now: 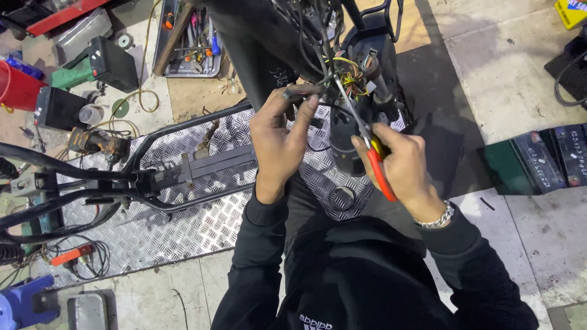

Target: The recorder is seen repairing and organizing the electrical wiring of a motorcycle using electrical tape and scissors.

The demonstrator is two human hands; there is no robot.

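Closest in: black sleeves, a metal bracelet [435, 219] on the right wrist.

Right hand [400, 165] is closed around the red handles of a pair of pliers [374, 160]. The thin metal nose runs up and left from the fist into the wire bundle [346, 74]. Whether the tip is actually biting a wire I can't tell, too cluttered there.

Left hand [278, 142] sits just left of the right one, fingers curled and pinched on dark wires at the lower edge of that same bundle. Fingertips are touching the wiring, thumb side toward the pliers nose.

The bundle has yellow, orange and black leads, hanging off the underside of a black scooter column [257, 43] directly above both hands. A grey connector [369, 59] sits just right of the bundle, above the right hand.

Below and behind the hands: a diamond-plate metal deck [183, 226], with a black tubular frame [122, 177] lying across it, out to the left of the left hand. A loose black ring [342, 197] lies on the plate between the wrists.

Farther left of the left hand: a cordless drill [98, 142], black battery boxes [113, 61], a red bucket [18, 85]. Beyond, above the left hand, a grey tray of hand tools [189, 36]. Well right of the right hand: dark batteries [541, 159] lined up on the concrete floor [507, 73].
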